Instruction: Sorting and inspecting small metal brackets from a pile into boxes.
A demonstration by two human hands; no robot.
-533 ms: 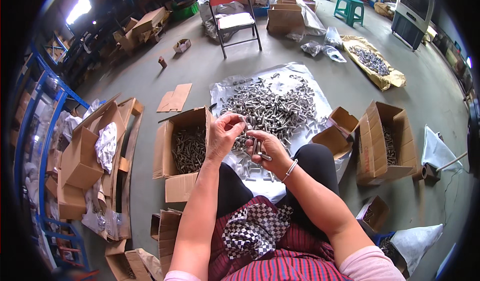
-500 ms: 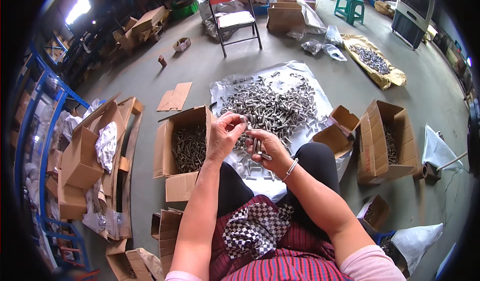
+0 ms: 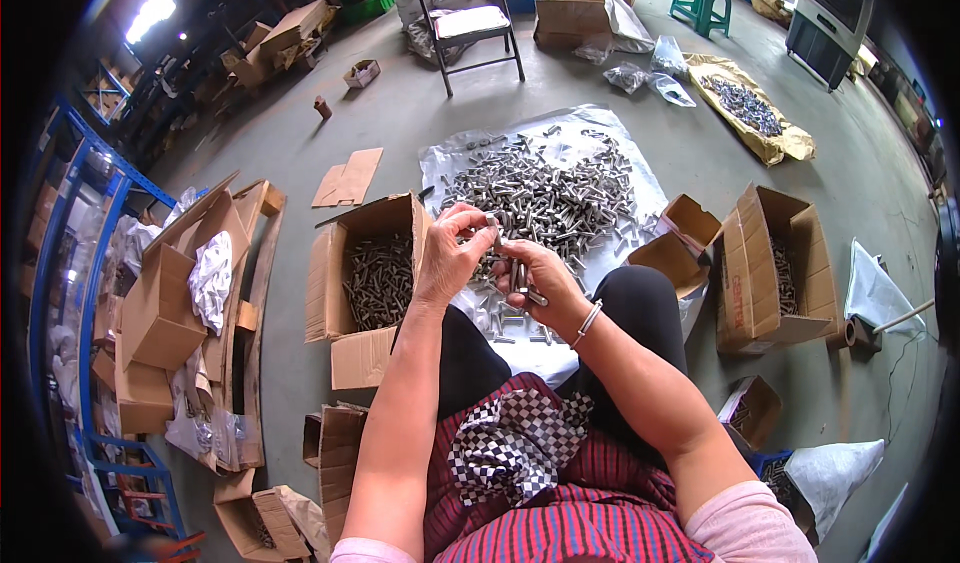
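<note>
I sit on the floor over a heap of grey metal bolts (image 3: 545, 198) spread on a white plastic sheet (image 3: 575, 133). My right hand (image 3: 535, 278) grips a few bolts, their shafts sticking out below the palm. My left hand (image 3: 450, 253) is raised against it, thumb and fingertips pinched on a small metal piece at the tip of one of those bolts. The two hands touch above my knees. An open cardboard box (image 3: 375, 273) holding bolts stands just left of my left hand.
Two small open boxes (image 3: 680, 238) and a taller open carton (image 3: 765, 268) with bolts stand to the right. Flattened and stacked cartons (image 3: 175, 293) and blue shelving (image 3: 85, 263) line the left. A red folding chair (image 3: 470, 18) stands beyond the heap, a yellow sack of bolts (image 3: 750, 108) far right.
My hands have stayed in the same place above the sheet; only the fingers of the left hand have shifted slightly at the bolt's tip.
</note>
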